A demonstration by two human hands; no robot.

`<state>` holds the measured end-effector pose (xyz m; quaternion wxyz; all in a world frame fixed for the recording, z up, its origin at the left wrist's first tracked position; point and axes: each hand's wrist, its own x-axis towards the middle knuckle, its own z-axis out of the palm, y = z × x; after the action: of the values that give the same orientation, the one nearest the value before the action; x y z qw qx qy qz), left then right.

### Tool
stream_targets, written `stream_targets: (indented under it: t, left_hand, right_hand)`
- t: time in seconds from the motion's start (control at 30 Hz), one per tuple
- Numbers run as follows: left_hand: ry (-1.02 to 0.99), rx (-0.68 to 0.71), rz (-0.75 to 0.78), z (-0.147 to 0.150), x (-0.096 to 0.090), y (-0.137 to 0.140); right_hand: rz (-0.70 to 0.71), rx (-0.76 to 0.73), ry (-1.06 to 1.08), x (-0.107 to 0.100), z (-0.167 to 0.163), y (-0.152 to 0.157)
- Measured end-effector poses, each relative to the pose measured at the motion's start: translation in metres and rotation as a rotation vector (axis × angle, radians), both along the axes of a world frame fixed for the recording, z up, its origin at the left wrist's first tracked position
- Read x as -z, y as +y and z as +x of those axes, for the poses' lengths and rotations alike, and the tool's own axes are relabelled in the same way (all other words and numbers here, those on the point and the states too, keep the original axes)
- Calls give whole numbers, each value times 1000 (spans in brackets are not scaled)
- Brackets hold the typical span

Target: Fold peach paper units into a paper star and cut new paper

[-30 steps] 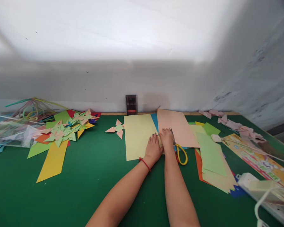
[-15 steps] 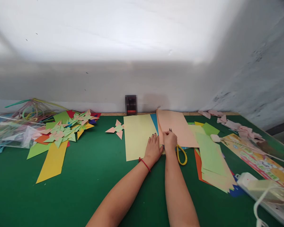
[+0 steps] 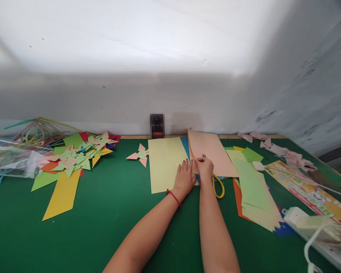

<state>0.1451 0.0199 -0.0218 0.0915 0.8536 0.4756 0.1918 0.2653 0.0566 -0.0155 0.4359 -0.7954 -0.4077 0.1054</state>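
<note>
The person's left hand (image 3: 184,177), a red string around its wrist, lies flat with fingers spread on the near right corner of a pale yellow rectangular paper sheet (image 3: 166,163), pressing it onto the green felt table top (image 3: 108,227). The right hand (image 3: 204,169) sits just beside it at three o'clock, thumb and fingers pinched on the near left edge of a peach-coloured rectangular paper sheet (image 3: 213,151), which looks slightly lifted along that edge.

The peach sheet runs from the right hand toward twelve o'clock, its long axis pointing away from the person to the white wall (image 3: 170,94), and leaning a little toward one o'clock. The right hand is plainly the nearer one to it; the left only meets the yellow sheet. A strip of blue paper (image 3: 185,146) shows between the two sheets.

Yellow-handled scissors (image 3: 217,184) lie touching the right wrist at three o'clock, partly under the peach sheet. Farther toward three o'clock rests a stack of light green and tan sheets (image 3: 252,185). At nine o'clock, well apart, lies a heap of folded paper stars (image 3: 82,155).
</note>
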Motion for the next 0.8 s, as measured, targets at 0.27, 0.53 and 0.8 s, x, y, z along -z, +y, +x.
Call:
stream_targets:
  t: [0.27,0.53,0.8]
  left_hand:
    - [-97,17,-45,-1,1,-1]
    - [-388,111,-148,0,-12,-1]
    - [-697,194,-385,3,-12,5]
  right_hand:
    - [18,-17,140,13,8,10]
    - [-4,-21,186,2,8,7]
    - [-26,-68,182,-12,-3,0]
